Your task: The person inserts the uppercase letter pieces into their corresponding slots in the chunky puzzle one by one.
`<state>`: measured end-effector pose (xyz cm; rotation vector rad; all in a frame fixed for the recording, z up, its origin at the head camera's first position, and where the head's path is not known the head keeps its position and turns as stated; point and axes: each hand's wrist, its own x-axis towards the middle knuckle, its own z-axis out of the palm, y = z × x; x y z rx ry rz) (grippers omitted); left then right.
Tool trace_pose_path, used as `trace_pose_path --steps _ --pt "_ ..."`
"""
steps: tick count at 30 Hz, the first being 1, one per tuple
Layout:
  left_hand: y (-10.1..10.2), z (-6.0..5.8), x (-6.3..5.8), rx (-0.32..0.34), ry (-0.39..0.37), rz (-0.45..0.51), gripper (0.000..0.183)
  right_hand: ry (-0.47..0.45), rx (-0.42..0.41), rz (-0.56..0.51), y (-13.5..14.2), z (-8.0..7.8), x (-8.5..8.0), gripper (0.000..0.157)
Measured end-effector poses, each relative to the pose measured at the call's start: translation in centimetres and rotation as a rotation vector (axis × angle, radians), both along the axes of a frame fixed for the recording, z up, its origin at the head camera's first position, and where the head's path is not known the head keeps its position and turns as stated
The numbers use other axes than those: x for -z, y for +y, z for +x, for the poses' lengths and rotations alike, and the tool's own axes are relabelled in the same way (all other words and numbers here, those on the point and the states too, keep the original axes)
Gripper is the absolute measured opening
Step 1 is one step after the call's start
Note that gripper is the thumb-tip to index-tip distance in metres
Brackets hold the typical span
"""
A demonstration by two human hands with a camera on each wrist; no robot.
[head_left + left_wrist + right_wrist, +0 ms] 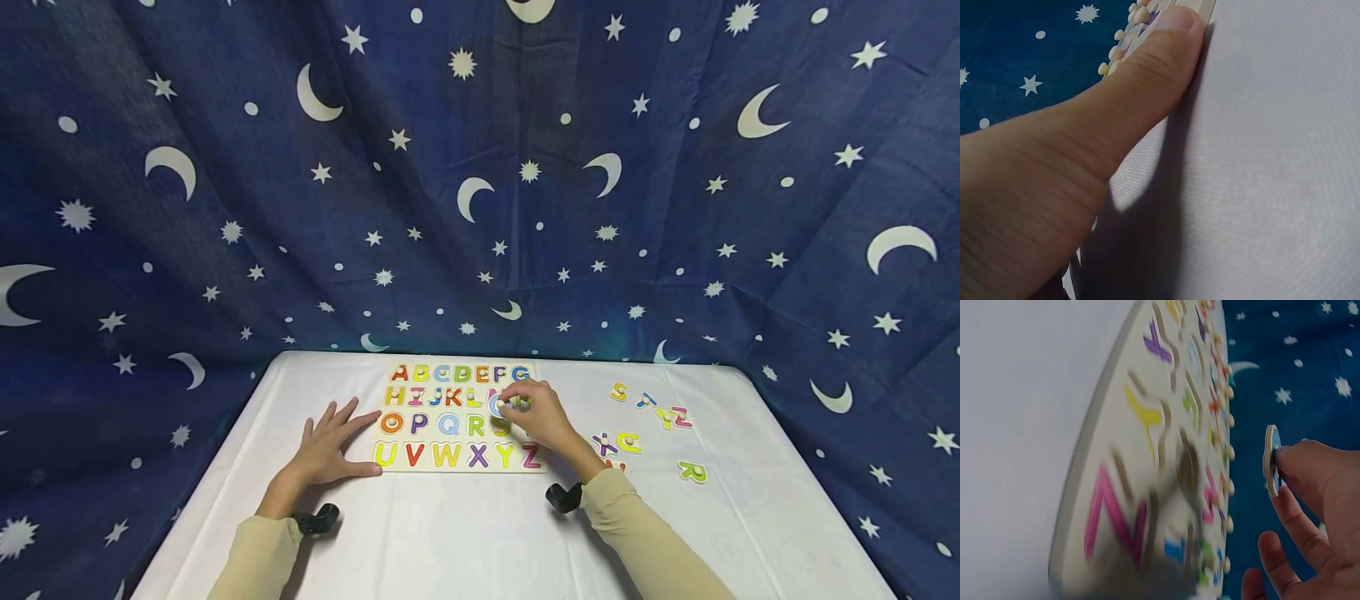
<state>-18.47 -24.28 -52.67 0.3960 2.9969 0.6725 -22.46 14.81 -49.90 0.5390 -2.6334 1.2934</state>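
A wooden alphabet puzzle board lies flat on the table, its upper rows filled with knobbed letters and its bottom row showing printed recesses. My left hand is spread at the board's left side; its thumb and fingertips rest at the edge. Over the right half of the board, my right hand pinches the knob of a round blue letter piece, which looks like the Q. That piece stands on edge in the right wrist view, raised above the board. The light blue Q recess lies to its left.
Right of the board lie several loose letters, among them an S, T, Z, X, U and R. A red letter is partly hidden by the right wrist. Behind the white table hangs a starry blue cloth.
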Motion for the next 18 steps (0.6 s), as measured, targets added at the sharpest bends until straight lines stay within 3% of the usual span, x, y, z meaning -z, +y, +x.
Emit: trace_pose_path --steps 8,13,18 --pt "0.1 0.0 0.1 0.003 -0.009 0.004 0.103 -0.015 -0.031 0.015 -4.0 -0.2 1.0 0.007" --pt "0.0 0.0 0.0 0.003 -0.011 0.003 0.103 -0.019 -0.028 0.096 -6.0 -0.2 1.7 0.005" --pt "0.0 0.1 0.0 0.001 -0.013 0.001 0.103 0.047 -0.043 0.187 -7.3 -0.1 2.1 0.005"
